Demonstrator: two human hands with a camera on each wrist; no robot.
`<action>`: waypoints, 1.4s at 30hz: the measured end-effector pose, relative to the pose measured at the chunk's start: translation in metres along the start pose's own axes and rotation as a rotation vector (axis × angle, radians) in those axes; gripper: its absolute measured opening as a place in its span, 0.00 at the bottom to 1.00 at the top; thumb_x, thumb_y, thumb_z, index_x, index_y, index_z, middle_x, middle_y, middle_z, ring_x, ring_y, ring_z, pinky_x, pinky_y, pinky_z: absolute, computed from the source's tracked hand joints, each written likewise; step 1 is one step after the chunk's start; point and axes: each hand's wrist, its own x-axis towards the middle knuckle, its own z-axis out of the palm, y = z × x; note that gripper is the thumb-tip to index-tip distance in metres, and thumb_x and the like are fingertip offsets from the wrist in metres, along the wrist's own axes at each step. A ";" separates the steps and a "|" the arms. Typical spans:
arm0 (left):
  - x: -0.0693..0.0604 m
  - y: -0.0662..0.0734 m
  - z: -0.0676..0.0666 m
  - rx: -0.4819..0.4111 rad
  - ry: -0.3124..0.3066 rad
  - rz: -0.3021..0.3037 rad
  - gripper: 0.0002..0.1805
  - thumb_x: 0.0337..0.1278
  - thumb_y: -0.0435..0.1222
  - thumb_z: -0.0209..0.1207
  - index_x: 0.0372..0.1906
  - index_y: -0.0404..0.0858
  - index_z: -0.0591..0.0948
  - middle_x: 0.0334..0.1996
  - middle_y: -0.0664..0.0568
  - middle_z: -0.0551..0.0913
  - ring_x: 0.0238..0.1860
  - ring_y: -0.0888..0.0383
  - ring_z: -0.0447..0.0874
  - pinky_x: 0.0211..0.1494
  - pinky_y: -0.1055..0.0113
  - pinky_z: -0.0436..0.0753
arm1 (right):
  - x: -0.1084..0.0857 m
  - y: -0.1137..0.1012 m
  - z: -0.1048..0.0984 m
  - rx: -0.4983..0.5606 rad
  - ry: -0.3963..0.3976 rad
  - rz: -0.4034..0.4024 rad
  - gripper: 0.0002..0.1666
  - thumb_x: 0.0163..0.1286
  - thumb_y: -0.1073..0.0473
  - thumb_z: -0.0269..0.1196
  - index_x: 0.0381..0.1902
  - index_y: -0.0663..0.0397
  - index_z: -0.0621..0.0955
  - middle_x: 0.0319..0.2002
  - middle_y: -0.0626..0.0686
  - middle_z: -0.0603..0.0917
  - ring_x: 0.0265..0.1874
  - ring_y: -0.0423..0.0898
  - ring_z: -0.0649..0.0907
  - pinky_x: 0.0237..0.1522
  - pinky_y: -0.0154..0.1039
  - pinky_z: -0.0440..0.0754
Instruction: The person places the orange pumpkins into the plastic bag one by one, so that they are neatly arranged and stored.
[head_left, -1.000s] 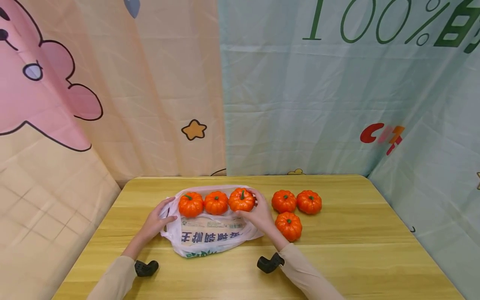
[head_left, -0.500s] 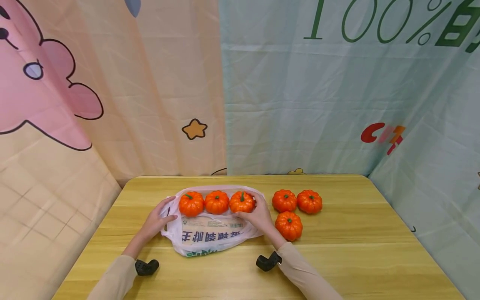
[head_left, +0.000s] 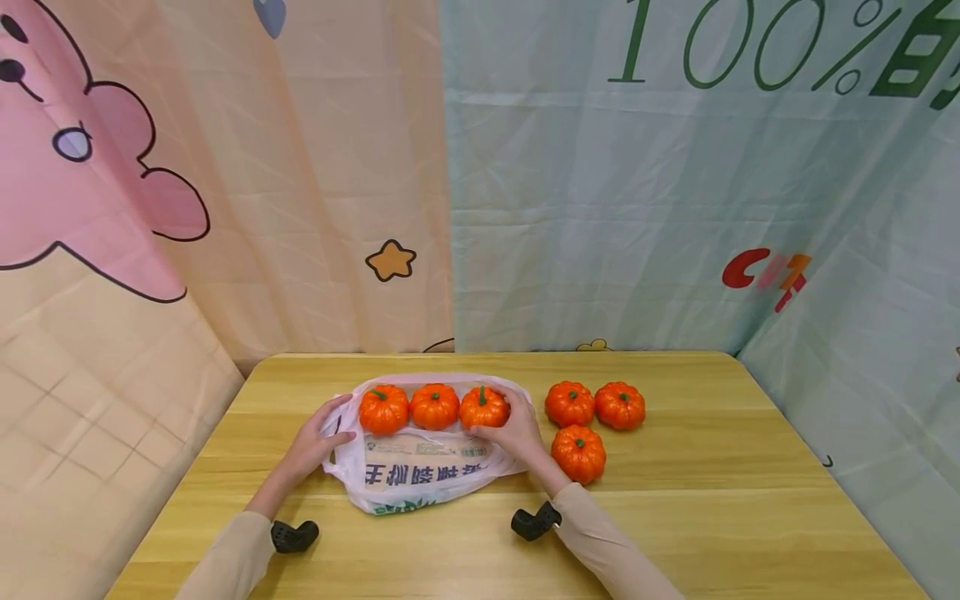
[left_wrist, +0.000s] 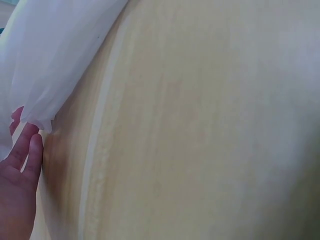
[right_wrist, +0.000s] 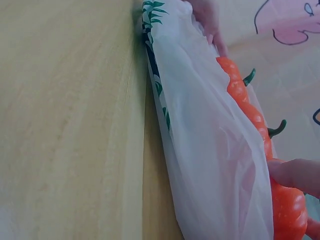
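A white plastic bag (head_left: pixel 360 479) with printed text lies on the table, and three orange pumpkins sit in a row at its opening: left (head_left: pixel 384 409), middle (head_left: pixel 434 406) and right (head_left: pixel 480 408). The right hand (head_left: pixel 517 429) grips the right pumpkin, its thumb on the near side; in the right wrist view the thumb presses that pumpkin (right_wrist: pixel 289 212). At the bag's left edge the left hand (head_left: pixel 311 442) rests with thumb and fingers spread. The left wrist view shows its fingers (left_wrist: pixel 31 150) touching the bag's edge (left_wrist: pixel 65 55); fingertips are partly hidden by plastic.
Three more pumpkins stand on the table right of the bag: two at the back (head_left: pixel 569 404) (head_left: pixel 619 406), one nearer (head_left: pixel 578 454), close to the right forearm. Curtains with printed figures (head_left: pixel 390 260) hang behind and beside the table. Black devices (head_left: pixel 294 537) (head_left: pixel 536 522) are at both wrists.
The right pumpkin has settled slightly lower at the bag's opening, with the right hand still on it. The left hand has stayed in place at the bag's edge.
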 end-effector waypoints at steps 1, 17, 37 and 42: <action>0.000 0.000 0.000 -0.002 -0.001 0.001 0.36 0.61 0.34 0.59 0.72 0.38 0.59 0.74 0.35 0.54 0.73 0.33 0.48 0.70 0.30 0.47 | 0.000 0.000 0.000 -0.009 -0.003 0.005 0.45 0.48 0.59 0.77 0.64 0.53 0.71 0.63 0.60 0.70 0.62 0.59 0.70 0.64 0.59 0.71; 0.000 0.001 0.000 -0.013 -0.001 0.021 0.36 0.60 0.34 0.60 0.72 0.38 0.59 0.73 0.36 0.56 0.73 0.33 0.48 0.70 0.30 0.47 | 0.000 0.001 -0.002 -0.059 0.023 0.010 0.44 0.45 0.68 0.74 0.63 0.54 0.72 0.61 0.63 0.69 0.59 0.61 0.71 0.61 0.61 0.73; -0.002 0.002 0.000 -0.022 -0.004 0.018 0.36 0.60 0.34 0.60 0.72 0.37 0.60 0.73 0.35 0.55 0.73 0.33 0.48 0.71 0.31 0.47 | 0.003 -0.003 0.005 -0.050 0.151 0.035 0.38 0.47 0.64 0.75 0.58 0.52 0.74 0.54 0.61 0.72 0.54 0.57 0.74 0.58 0.55 0.77; -0.001 0.002 0.000 -0.017 -0.005 0.001 0.36 0.60 0.34 0.59 0.72 0.38 0.59 0.74 0.35 0.54 0.73 0.33 0.48 0.71 0.30 0.47 | 0.002 -0.003 0.004 -0.065 0.133 0.029 0.38 0.47 0.64 0.76 0.58 0.52 0.74 0.55 0.61 0.72 0.53 0.57 0.74 0.57 0.53 0.78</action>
